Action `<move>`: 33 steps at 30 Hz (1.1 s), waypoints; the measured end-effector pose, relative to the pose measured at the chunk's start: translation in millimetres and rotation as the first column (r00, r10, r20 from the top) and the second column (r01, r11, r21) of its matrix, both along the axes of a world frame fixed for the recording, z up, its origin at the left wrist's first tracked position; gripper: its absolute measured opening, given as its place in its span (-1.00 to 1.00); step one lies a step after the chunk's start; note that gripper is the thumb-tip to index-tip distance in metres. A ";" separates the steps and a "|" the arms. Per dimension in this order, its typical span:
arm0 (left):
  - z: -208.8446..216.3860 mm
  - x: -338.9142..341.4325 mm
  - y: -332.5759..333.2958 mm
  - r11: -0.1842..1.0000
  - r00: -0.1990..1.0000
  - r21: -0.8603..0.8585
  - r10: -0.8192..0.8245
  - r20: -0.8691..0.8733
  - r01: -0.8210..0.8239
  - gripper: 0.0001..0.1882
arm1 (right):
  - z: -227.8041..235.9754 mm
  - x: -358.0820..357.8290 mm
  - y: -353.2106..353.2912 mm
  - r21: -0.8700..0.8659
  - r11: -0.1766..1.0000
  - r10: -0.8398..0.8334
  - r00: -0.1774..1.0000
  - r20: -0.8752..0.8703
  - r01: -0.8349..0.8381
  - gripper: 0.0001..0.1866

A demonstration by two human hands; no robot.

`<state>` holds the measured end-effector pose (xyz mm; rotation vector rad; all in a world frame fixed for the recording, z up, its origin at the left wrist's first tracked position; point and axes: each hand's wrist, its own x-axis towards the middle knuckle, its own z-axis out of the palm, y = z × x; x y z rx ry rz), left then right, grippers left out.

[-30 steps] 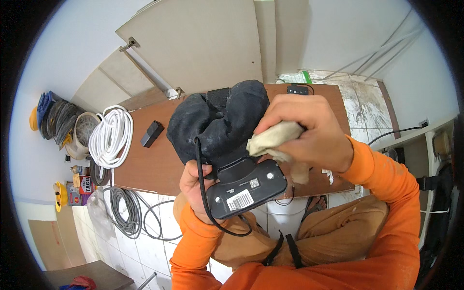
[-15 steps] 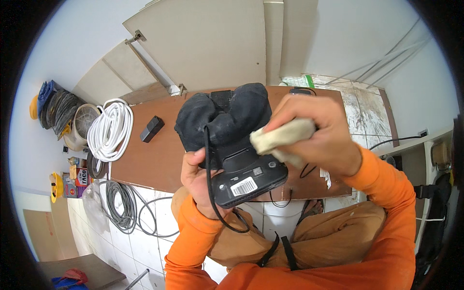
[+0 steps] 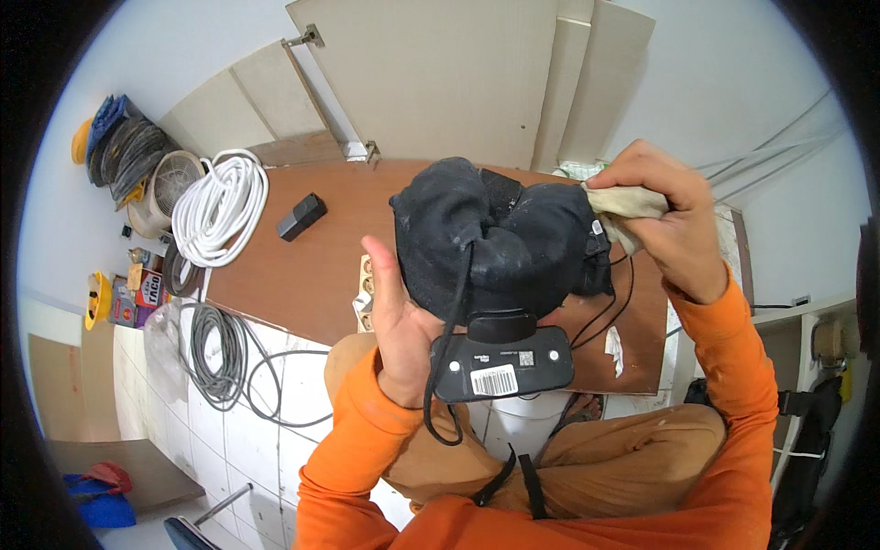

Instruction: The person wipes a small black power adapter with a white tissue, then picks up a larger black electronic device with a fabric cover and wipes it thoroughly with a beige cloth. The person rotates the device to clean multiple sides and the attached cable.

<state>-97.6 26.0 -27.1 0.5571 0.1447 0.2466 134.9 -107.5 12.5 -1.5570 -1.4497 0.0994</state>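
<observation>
A black padded headset (image 3: 513,247) with two rounded fabric lobes is in front of me. At its near end sits a flat black unit (image 3: 541,365) bearing a white barcode label, and a black cable (image 3: 451,335) hangs down over it. My left hand (image 3: 403,344) supports the headset from the left and below; its thumb points up, and its other fingers are mostly hidden under the headset. A pale cream cloth (image 3: 632,203) is pinched in my right hand (image 3: 678,215), at the headset's right edge.
Behind is a brown table (image 3: 266,284) with a small black box (image 3: 302,217), a power strip (image 3: 367,289) and crumpled white paper (image 3: 614,351). Coiled white hose (image 3: 218,215) lies at its left edge, and coiled grey cable (image 3: 220,357) on the tiled floor. Open shelving (image 3: 811,367) stands right.
My right hand and the cloth have moved from the headset's middle to its far right edge. The headset has turned and shifted right, and my left thumb has lifted outward.
</observation>
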 end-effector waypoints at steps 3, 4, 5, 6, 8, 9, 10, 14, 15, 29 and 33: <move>-1.1 -0.8 1.2 1.000 0.995 0.009 0.023 -0.099 -0.022 0.13 | 20.5 3.1 -6.7 -0.033 0.999 0.000 0.996 0.089 0.003 -0.76; 0.0 -1.6 0.1 0.999 0.993 -0.030 0.008 -0.122 -0.012 0.12 | 26.2 4.2 -8.3 -0.037 0.999 -0.008 0.994 0.113 0.012 -0.76; 1.1 -0.9 -1.7 1.000 0.990 -0.010 -0.018 -0.141 0.016 0.08 | 32.1 3.8 -9.1 -0.037 0.999 0.006 0.992 0.122 -0.002 -0.76; 2.3 1.1 -4.2 0.999 0.986 0.010 -0.044 -0.161 0.046 0.05 | 37.8 2.8 -10.4 -0.037 0.999 0.019 0.991 0.132 -0.015 -0.75; 1.4 5.7 -10.4 0.992 0.976 0.058 -0.097 -0.198 0.110 0.02 | 44.1 0.6 -15.0 -0.039 0.999 0.039 0.990 0.139 -0.034 -0.74; -0.1 8.3 -14.2 0.986 0.970 0.088 -0.122 -0.209 0.143 0.01 | 45.2 -6.5 -12.6 -0.080 0.981 0.183 0.979 0.086 -0.176 -0.73; -0.2 11.0 -17.4 0.975 0.962 0.121 -0.158 -0.223 0.188 0.01 | 45.6 -17.7 -7.2 -0.101 0.954 0.295 0.944 0.149 -0.283 -0.72; -6.4 13.2 -26.9 0.941 0.978 0.316 -0.053 -0.202 0.116 -0.03 | 4.0 -49.3 20.4 -0.223 0.927 0.346 0.918 0.195 -0.302 -0.71; -16.1 9.3 -19.1 0.958 0.977 0.200 -0.188 -0.103 0.206 -0.04 | -0.1 -41.9 21.8 -0.187 0.955 0.272 0.933 0.237 -0.231 -0.75; -13.4 -17.3 17.9 0.978 0.966 -0.023 0.209 0.154 -0.208 0.02 | 30.1 10.4 1.3 0.034 0.999 0.003 0.841 -0.540 0.018 -0.79; -12.6 -12.8 24.3 0.975 0.966 0.043 0.209 0.155 -0.218 -0.05 | 30.0 -17.2 4.5 -0.013 0.996 0.062 0.769 -0.636 -0.090 -0.71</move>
